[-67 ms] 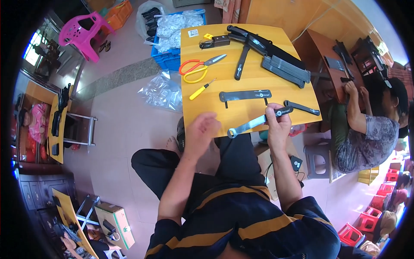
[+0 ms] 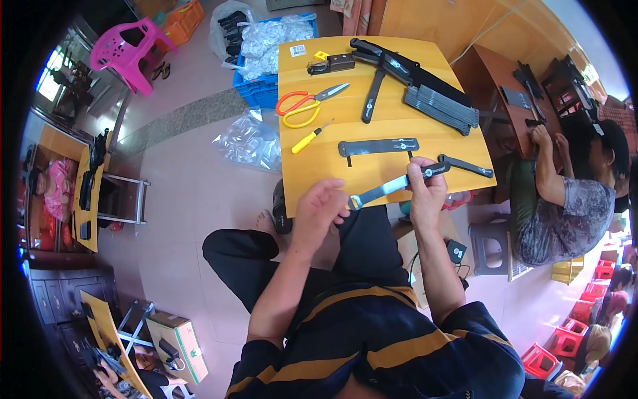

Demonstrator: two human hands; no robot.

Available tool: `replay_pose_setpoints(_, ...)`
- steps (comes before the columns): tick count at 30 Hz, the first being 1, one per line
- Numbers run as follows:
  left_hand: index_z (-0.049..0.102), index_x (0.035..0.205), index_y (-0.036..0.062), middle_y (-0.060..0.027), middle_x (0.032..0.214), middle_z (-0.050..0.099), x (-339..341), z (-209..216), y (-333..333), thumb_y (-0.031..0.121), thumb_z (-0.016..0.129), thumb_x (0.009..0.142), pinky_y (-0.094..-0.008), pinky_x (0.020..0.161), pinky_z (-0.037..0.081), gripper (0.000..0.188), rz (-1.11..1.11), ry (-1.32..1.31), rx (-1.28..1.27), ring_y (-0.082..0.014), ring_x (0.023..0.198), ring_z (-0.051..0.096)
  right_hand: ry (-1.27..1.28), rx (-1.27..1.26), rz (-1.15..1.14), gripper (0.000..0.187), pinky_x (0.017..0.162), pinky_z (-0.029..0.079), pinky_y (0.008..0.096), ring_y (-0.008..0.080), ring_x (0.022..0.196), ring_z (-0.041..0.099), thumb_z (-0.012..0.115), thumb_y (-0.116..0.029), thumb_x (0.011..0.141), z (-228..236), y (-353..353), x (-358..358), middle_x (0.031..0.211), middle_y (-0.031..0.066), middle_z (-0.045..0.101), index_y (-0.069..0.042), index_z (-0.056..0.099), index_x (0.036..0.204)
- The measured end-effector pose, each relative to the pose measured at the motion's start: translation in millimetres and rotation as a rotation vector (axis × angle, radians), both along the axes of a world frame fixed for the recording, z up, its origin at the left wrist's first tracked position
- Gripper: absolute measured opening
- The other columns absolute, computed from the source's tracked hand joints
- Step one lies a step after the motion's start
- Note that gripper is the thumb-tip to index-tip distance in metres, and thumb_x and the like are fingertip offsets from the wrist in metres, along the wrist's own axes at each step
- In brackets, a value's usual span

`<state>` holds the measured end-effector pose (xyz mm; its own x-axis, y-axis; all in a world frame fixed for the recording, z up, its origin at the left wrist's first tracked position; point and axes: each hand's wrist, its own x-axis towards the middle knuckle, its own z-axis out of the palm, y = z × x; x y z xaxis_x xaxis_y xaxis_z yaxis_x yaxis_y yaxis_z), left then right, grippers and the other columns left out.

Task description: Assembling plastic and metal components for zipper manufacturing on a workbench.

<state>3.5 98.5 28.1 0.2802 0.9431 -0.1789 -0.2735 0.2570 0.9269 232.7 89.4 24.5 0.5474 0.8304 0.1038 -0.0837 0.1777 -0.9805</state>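
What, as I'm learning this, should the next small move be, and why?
Perhaps the left hand should pinch the round end of the black strap: the right hand holds the strap near its printed end, and the left is close beside the round one, though contact is unclear.

L hand (image 2: 320,207) loosely curled, R hand (image 2: 428,193) pinched shut; bare forearms (image 2: 440,269) angled fwd, apart.

Landmark, on the table (image 2: 345,126): scissors (image 2: 321,98). We have the hand tool (image 2: 306,142) just in front of them, held strap (image 2: 389,189) front-right, strap stack (image 2: 438,110) right, plastic bag (image 2: 249,143) on floor (image 2: 169,179) left, crate (image 2: 256,91) behind-left.
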Motion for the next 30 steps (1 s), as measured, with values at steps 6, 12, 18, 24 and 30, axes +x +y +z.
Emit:
replay_pose_setpoints(6,0.068,0.112,0.0012,-0.0025,0.085,0.068,19,-9,9,0.01,0.067,0.102,-0.021,0.06,0.054,0.014,0.085,-0.005,-0.048,-0.0094,0.066,0.067,0.063,0.009,0.022,0.018,0.063,0.052,0.0219,0.0072,0.07,0.061,0.072,-0.016,0.102,-5,10,-7,0.089,0.0002,0.066,-0.003,0.069,0.113)
replay_pose_setpoints(12,0.065,0.111,0.0022,-0.0029,0.088,0.067,20,-23,39,0.008,0.066,0.102,-0.0241,0.065,0.059,0.011,0.214,0.006,-0.056,-0.0111,0.066,0.067,0.025,-0.106,0.161,0.024,0.06,0.049,0.0233,0.0088,0.066,0.059,0.064,-0.025,0.108,-15,4,13,0.085,0.0009,0.062,-0.003,0.067,0.115)
replay_pose_setpoints(18,0.06,0.122,0.0038,-0.0064,0.106,0.069,19,-34,54,0.001,0.066,0.098,-0.0272,0.077,0.062,0.024,0.138,-0.188,-0.18,-0.0141,0.085,0.071,0.013,-0.172,0.175,0.024,0.059,0.048,0.0233,0.0073,0.064,0.056,0.06,-0.025,0.109,-19,8,23,0.082,-0.0008,0.058,-0.002,0.067,0.115)
replay_pose_setpoints(24,0.059,0.121,0.0042,-0.0081,0.102,0.072,25,-32,61,0.001,0.068,0.097,-0.0272,0.075,0.062,0.025,0.16,-0.135,-0.191,-0.0155,0.084,0.072,0.043,-0.166,0.195,0.023,0.062,0.047,0.0229,0.0073,0.066,0.056,0.061,-0.024,0.109,-23,22,30,0.083,-0.0007,0.059,-0.003,0.066,0.117)
replay_pose_setpoints(30,0.056,0.1,0.0059,-0.0058,0.09,0.07,28,-37,72,0.003,0.069,0.098,-0.0253,0.066,0.058,0.013,0.179,0.138,-0.093,-0.013,0.074,0.07,0.081,-0.146,0.229,0.019,0.063,0.046,0.0218,0.0067,0.069,0.056,0.063,-0.019,0.108,-26,35,36,0.084,-0.0017,0.06,-0.002,0.065,0.117)
